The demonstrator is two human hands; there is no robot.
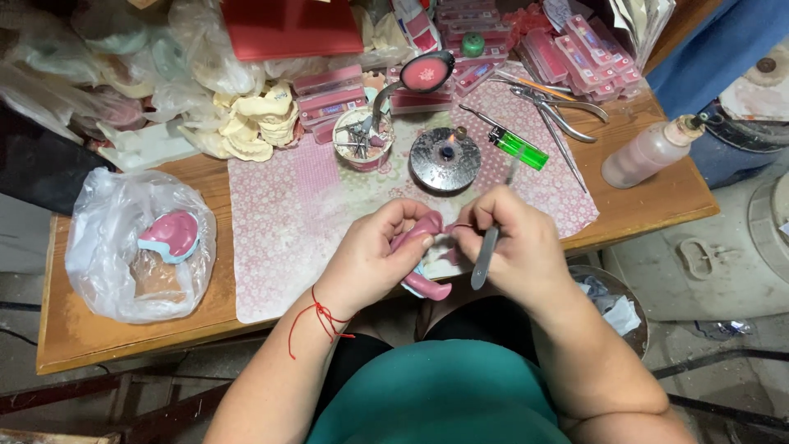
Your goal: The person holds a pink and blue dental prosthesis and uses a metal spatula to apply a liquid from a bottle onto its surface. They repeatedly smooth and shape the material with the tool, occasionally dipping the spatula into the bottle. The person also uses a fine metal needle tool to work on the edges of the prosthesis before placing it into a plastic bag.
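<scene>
Green lighter (519,146), metal pliers (561,108), squeeze bottle (649,152)

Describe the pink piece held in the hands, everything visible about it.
The pink piece is a curved, smooth, wax-like form, with one rounded end poking out below at the left hand's palm and the other near the fingertips. A pale blue-white part shows beneath it. The left hand wraps around it; the right hand, holding a slim metal tool, meets its upper end. It sits above the table's front edge.

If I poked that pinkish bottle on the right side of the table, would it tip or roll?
The pinkish bottle already lies on its side, so it cannot tip. It looks round, so it would probably roll, perhaps toward the table edge close by. It seems full, so likely heavyish.
</scene>
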